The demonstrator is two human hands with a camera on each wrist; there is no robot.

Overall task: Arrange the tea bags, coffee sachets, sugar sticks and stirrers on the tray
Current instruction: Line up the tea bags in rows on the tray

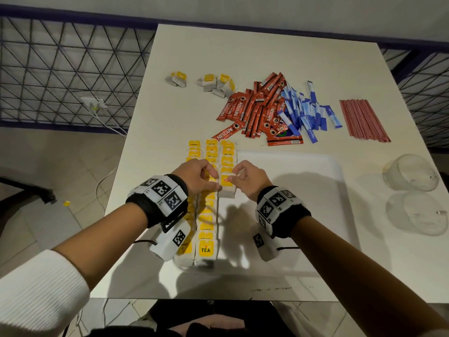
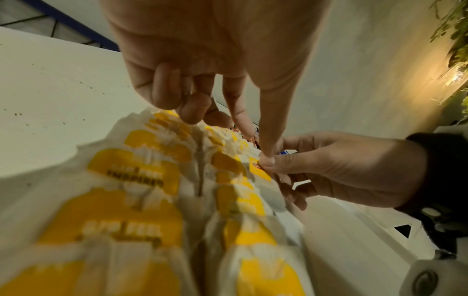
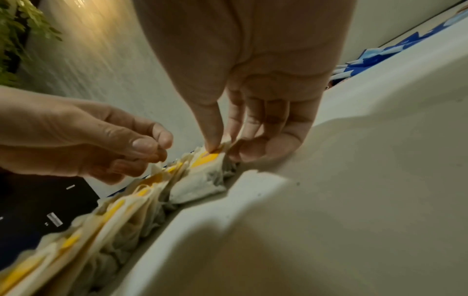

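A white tray lies on the table in front of me. Rows of yellow-tagged tea bags fill its left side. My right hand pinches one tea bag by its yellow tag at the near end of the third row. My left hand has its thumb and forefinger pinched at that bag's left edge. The left wrist view shows my left hand, its thumb meeting the right hand on the tag. The right wrist view shows my right hand on the bag beside the tray wall.
Beyond the tray lie loose tea bags, a pile of red coffee sachets, blue sugar sticks and red stirrers. Two clear glasses stand at the table's right edge. The tray's right half is bare.
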